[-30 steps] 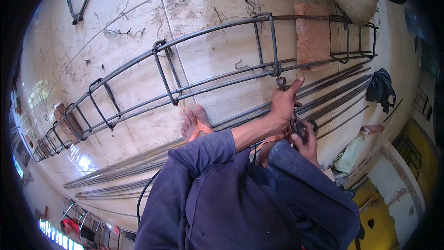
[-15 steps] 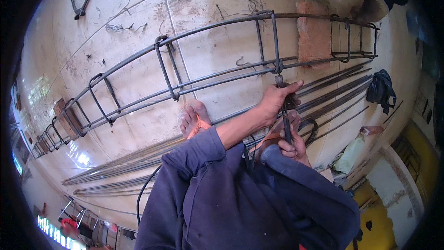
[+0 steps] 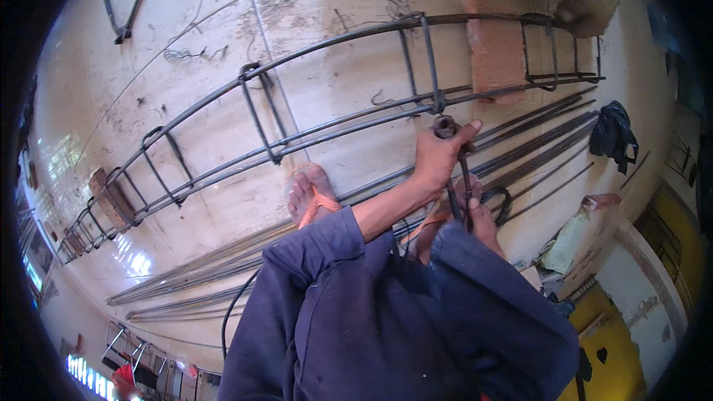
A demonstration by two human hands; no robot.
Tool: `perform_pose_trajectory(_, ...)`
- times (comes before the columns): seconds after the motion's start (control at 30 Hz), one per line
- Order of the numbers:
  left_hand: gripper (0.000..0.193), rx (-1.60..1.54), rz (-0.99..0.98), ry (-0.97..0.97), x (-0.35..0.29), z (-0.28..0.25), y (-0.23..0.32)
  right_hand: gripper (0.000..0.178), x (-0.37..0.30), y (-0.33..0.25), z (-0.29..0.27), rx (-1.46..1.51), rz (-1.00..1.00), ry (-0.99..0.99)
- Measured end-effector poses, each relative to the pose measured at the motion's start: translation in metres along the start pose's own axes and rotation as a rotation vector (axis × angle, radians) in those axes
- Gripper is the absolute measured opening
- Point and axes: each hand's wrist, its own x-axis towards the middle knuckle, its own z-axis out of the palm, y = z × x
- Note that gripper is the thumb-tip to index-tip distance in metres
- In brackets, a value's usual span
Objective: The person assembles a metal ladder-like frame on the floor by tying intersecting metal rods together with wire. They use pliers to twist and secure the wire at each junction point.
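A long rebar cage with square stirrups runs across the floor in front of me. My left hand is closed around the upper part of dark, long-handled pincers, its thumb pointing right. The dark head of the tool shows above those fingers, just under the lower corner of a stirrup; whether it touches the steel I cannot tell. Lower down, near my knee, my right hand grips the handle end, its fingers partly hidden. A bundle of tie wire lies beside it.
Loose rebar rods lie between my feet and the cage. A brick and a wooden block support the cage. Someone else's gloved hand is at its far right end. A black plastic bag and a hammer-like tool lie further off.
My left hand has slid up toward the head of the pincers, covering more of it. My right hand has shifted slightly up and right. The whole view has turned a little.
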Motion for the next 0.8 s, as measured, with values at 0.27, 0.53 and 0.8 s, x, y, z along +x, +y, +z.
perform_pose_trajectory(0.27,0.04,0.113,-0.059,-0.108,-0.001,-0.003,-0.001,0.037,0.002,0.007,-0.011,0.811,0.201,-0.293)
perform_pose_trajectory(0.53,0.043,0.176,0.024,0.032,0.0,0.0,-0.005,0.041,-0.004,-0.025,-0.007,-0.236,-0.003,0.21)
perform_pose_trajectory(0.8,0.042,0.074,-0.075,-0.125,0.005,-0.008,-0.007,0.042,0.008,-0.025,0.002,0.842,0.656,-0.124)
